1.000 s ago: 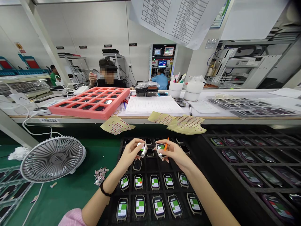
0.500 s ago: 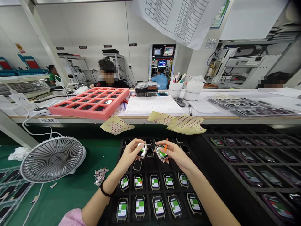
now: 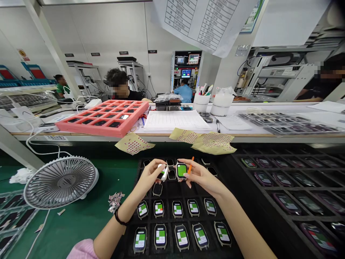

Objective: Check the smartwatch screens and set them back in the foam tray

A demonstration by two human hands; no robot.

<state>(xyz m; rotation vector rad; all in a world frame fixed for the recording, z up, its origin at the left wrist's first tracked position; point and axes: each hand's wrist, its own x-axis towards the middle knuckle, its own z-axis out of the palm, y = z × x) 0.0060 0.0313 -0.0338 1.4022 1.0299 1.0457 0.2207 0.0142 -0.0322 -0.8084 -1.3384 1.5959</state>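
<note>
Over black tray (image 3: 172, 187), left hand (image 3: 150, 175) pinches tilted watch (image 3: 162, 173); right hand (image 3: 198, 175) pinches green-screened watch (image 3: 182, 171), orange stick (image 3: 191, 165) also in grip. Lit watches (image 3: 177, 209) lie in tray compartments below.

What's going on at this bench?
The left hand holds one watch; the right hand holds another watch, its screen mostly green, plus an orange stick. Both are above a black tray. In its two nearest rows, ten watches lie with screens lit.
</note>
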